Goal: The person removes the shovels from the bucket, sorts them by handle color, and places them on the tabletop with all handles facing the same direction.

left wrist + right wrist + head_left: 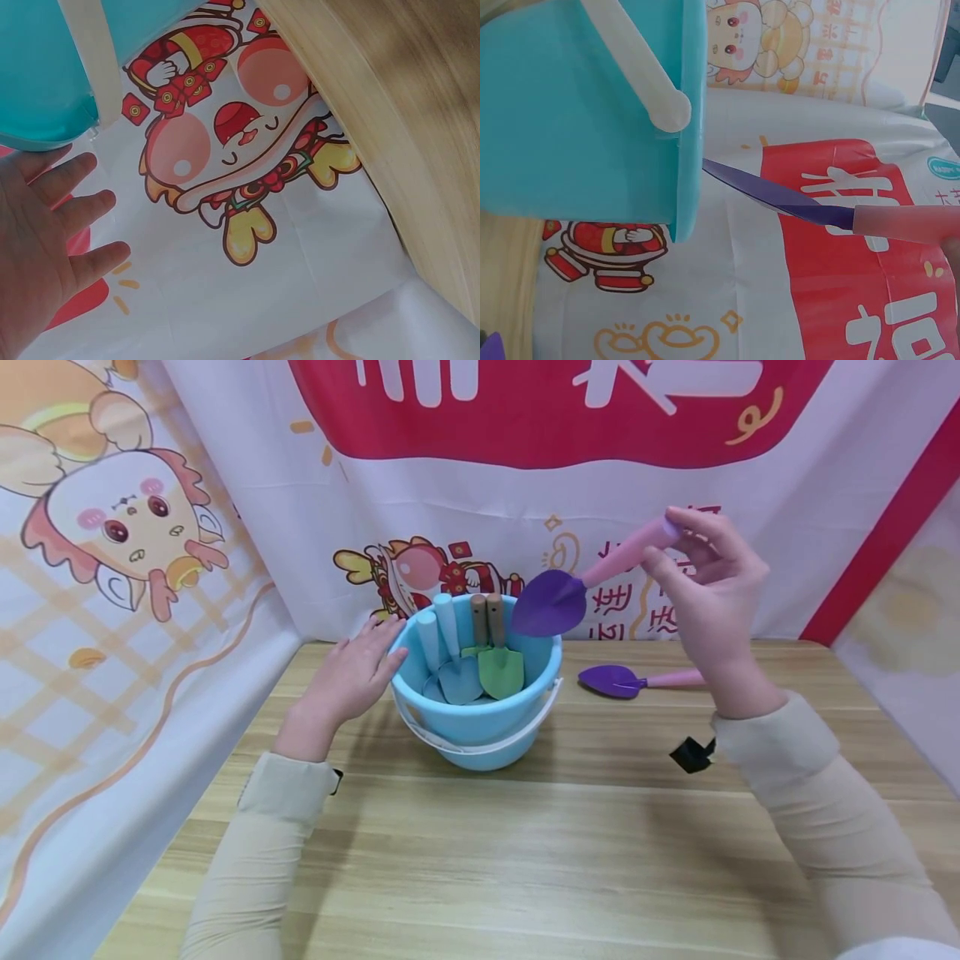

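A light blue bucket (480, 727) with a white handle stands on the table. Inside it are two blue trowels (459, 677) and green trowels (501, 672) with brown handles. My left hand (352, 668) rests at the bucket's left rim, its fingers extended; the left wrist view shows the fingers (82, 214) spread beside the rim. My right hand (716, 581) pinches the pink handle end of a purple trowel (551, 603), raised with its blade tilted down by the bucket's right rim. A second purple trowel (611, 682) lies on the table under that hand.
The wooden table (465, 860) meets a printed cloth backdrop (450, 493) behind the bucket. Another printed cloth (97, 677) hangs along the left side. The bucket's white handle (480, 746) hangs down at the front.
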The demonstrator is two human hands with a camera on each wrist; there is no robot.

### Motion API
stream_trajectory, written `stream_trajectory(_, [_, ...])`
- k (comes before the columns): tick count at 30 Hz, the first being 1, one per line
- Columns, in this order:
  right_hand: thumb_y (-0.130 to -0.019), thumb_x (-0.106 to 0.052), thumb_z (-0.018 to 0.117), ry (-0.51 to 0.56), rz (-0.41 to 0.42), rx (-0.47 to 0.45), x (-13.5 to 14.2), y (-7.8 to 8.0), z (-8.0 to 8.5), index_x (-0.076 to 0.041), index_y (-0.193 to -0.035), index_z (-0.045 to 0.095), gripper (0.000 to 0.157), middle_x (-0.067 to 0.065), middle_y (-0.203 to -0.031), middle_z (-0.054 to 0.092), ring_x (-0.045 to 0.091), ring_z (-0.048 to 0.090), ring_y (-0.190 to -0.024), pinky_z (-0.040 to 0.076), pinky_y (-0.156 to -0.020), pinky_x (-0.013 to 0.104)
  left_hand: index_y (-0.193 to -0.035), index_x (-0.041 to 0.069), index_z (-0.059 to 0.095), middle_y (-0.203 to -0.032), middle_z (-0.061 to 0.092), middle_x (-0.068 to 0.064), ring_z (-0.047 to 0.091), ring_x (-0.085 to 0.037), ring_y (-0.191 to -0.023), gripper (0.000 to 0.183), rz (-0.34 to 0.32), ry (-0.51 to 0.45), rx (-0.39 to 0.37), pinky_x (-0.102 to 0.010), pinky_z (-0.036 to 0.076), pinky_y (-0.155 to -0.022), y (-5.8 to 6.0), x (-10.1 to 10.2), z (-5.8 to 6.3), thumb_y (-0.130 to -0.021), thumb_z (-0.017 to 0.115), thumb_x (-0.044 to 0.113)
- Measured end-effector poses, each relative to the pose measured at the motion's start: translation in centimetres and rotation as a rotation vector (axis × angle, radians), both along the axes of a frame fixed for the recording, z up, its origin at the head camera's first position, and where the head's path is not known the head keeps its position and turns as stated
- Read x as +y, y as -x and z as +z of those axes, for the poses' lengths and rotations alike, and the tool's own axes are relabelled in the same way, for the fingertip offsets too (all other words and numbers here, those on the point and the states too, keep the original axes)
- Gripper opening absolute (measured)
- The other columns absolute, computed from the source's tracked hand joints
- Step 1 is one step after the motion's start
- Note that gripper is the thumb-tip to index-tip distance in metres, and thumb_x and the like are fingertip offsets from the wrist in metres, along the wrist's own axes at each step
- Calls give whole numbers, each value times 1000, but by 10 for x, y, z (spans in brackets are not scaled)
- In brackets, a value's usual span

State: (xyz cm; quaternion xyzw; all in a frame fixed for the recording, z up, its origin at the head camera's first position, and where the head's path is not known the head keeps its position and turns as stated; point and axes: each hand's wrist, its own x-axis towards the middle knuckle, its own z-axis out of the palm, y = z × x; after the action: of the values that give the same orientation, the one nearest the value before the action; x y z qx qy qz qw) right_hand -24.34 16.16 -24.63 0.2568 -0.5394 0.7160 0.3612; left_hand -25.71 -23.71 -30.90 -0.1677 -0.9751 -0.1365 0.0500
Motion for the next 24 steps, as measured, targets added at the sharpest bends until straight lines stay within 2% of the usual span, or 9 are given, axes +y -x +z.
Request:
stream_trajectory(10, [-88,11,72,75,-46,-42,10,-11,11,2,-119,72,33,20,-121,65,29,67,-111,56,-92,29,-164,12,27,-168,25,-11,10,-35,-156,66,0,2,10,-69,12,-118,-1,1,-1,-109,37,48])
stream_trajectory(16, [-85,14,73,154,-43,-37,22,-13,15,6,-116,72,32,22,-116,66,30,68,-107,58,-89,29,-164,13,27,-168,25,-11,10,-35,-156,66,-1,3,12,-69,12,-118,0,1,-1,-109,37,48])
stream_trajectory(22, [-88,9,74,140,-85,-28,40,-13,15,6,-118,72,30,24,-117,65,33,68,-108,58,-89,31,-163,12,27,-168,25,-11,10,-35,-156,66,-1,2,13,-69,12,-118,-1,1,0,-109,37,47])
stream_trajectory(24, [-87,10,75,178,-79,-29,44,-13,15,8,-117,71,31,25,-114,65,34,68,-105,59,-87,32,-163,12,27,-168,26,-12,10,-36,-156,66,-3,3,15,-70,12,-118,-1,1,0,-109,37,47])
